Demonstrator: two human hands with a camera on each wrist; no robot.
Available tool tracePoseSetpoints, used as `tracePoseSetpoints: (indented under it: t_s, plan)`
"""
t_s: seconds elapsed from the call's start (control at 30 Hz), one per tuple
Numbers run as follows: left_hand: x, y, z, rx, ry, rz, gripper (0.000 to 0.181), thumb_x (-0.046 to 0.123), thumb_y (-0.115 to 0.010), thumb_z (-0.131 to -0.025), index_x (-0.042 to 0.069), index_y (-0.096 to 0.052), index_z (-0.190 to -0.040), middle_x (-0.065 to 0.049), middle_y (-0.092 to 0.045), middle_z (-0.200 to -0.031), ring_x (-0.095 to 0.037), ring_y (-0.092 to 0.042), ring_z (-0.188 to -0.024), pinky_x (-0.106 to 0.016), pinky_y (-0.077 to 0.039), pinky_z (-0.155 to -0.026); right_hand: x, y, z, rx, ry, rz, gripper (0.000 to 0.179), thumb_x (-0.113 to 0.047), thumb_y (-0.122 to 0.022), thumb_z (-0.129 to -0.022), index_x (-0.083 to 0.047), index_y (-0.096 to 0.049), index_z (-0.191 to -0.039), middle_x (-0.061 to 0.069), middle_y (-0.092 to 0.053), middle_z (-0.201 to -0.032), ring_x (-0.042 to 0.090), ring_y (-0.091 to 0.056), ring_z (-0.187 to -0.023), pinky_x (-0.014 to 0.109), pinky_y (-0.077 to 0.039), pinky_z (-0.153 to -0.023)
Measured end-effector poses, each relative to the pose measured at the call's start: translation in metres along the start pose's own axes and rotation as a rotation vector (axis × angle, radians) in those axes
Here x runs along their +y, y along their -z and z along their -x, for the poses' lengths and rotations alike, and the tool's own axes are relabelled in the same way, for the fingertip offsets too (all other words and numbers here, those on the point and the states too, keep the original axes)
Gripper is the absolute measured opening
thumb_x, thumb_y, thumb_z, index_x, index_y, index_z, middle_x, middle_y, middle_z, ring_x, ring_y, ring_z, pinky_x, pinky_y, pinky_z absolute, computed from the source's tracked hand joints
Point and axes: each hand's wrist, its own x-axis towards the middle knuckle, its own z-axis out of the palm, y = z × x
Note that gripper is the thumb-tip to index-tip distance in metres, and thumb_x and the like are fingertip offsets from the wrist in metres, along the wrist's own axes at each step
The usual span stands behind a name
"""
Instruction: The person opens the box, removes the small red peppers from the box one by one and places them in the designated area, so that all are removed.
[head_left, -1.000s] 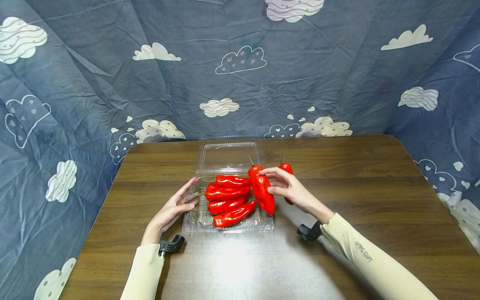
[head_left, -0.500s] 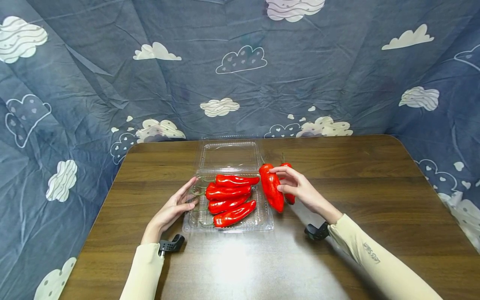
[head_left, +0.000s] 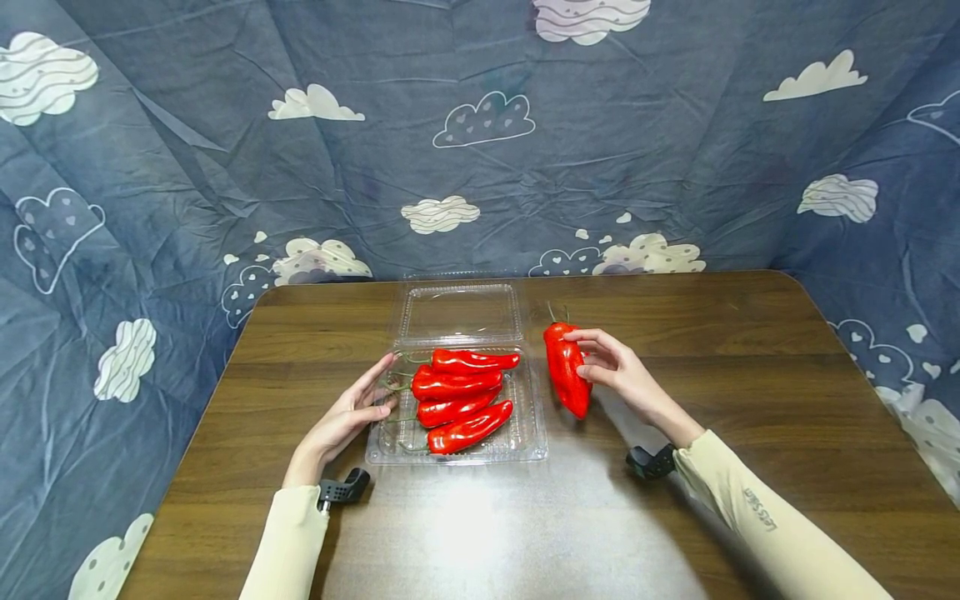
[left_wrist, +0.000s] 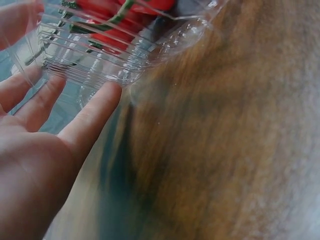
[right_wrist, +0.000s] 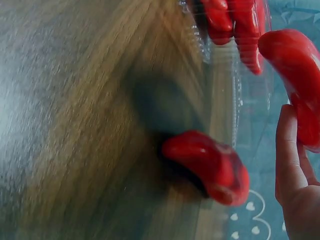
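Note:
A clear plastic clamshell box (head_left: 531, 455) holds several long red peppers (head_left: 469, 428), laid side by side with green stems to the left. My left hand (head_left: 339, 425) rests against the box's left wall, its fingers fairly straight; the left wrist view has the fingertips (left_wrist: 111, 92) right at the ridged plastic. To the right of the box, my right hand (head_left: 621, 377) pinches another red pepper (head_left: 564, 363) between thumb and fingers, held raised with its tip toward me. Beneath it a further red pepper (right_wrist: 205, 162) lies on the table, mostly hidden behind the held one in the head view.
The box's lid (head_left: 461, 313) is folded back toward the far table edge. A brown wooden table (head_left: 720, 358) lies under everything, with a blue cloud-print cloth (head_left: 495, 183) hanging behind it. Black wrist cameras (head_left: 651, 462) sit below both hands.
My right hand has carried its pepper rightward from the box's right edge to over the pepper on the table. The left hand and box have stayed put.

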Motion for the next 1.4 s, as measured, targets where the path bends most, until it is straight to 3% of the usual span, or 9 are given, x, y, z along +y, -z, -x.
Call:
tracePoseSetpoints:
  t_s: [0.37, 0.63, 0.73, 1.17, 1.4]
  plan:
    - [-0.001, 0.0, 0.0, -0.002, -0.011, -0.003, 0.076, -0.016, -0.043, -0.089, 0.007, -0.01, -0.154, -0.009, -0.002, -0.16, -0.044, -0.017, -0.137, -0.038, -0.032, -0.108, 0.004, 0.018, 0.006, 0.052, 0.016, 0.023, 0.039, 0.006, -0.056, -0.09, 0.009, -0.047, -0.128, 0.031, -0.051, -0.124, 0.009, -0.062, -0.098, 0.025, -0.054, -0.076]
    - [-0.001, -0.001, 0.0, 0.002, -0.01, -0.001, 0.076, -0.016, -0.043, -0.089, 0.007, -0.01, -0.154, -0.01, -0.003, -0.16, -0.044, -0.018, -0.136, -0.036, -0.034, -0.107, 0.006, 0.029, 0.011, 0.104, -0.014, -0.037, 0.038, 0.005, -0.055, -0.091, 0.006, -0.047, -0.129, 0.007, -0.06, -0.116, 0.011, -0.064, -0.093, 0.027, -0.056, -0.075]
    - [-0.001, -0.001, 0.0, 0.004, -0.01, 0.003, 0.076, -0.016, -0.043, -0.089, 0.007, -0.011, -0.154, -0.01, -0.003, -0.16, -0.043, -0.019, -0.136, -0.035, -0.034, -0.107, 0.008, 0.032, 0.012, 0.123, -0.031, -0.045, 0.039, 0.005, -0.054, -0.092, 0.006, -0.046, -0.129, 0.004, -0.06, -0.115, 0.011, -0.064, -0.091, 0.028, -0.056, -0.074]
    - [0.0, -0.002, 0.001, 0.007, -0.003, 0.011, 0.076, -0.017, -0.042, -0.09, 0.008, -0.01, -0.154, -0.009, -0.003, -0.16, -0.043, -0.019, -0.136, -0.033, -0.034, -0.107, 0.016, 0.041, 0.013, 0.202, -0.117, -0.02, 0.04, 0.007, -0.05, -0.091, 0.002, -0.048, -0.131, 0.01, -0.055, -0.119, 0.009, -0.061, -0.09, 0.027, -0.055, -0.071]
    - [0.001, -0.002, 0.001, 0.005, -0.004, 0.02, 0.076, -0.017, -0.042, -0.09, 0.007, -0.01, -0.154, -0.01, -0.003, -0.16, -0.044, -0.017, -0.137, -0.034, -0.033, -0.107, 0.024, 0.043, 0.012, 0.244, -0.145, 0.01, 0.042, 0.006, -0.052, -0.09, 0.006, -0.046, -0.132, 0.016, -0.055, -0.12, 0.008, -0.059, -0.092, 0.024, -0.053, -0.072]
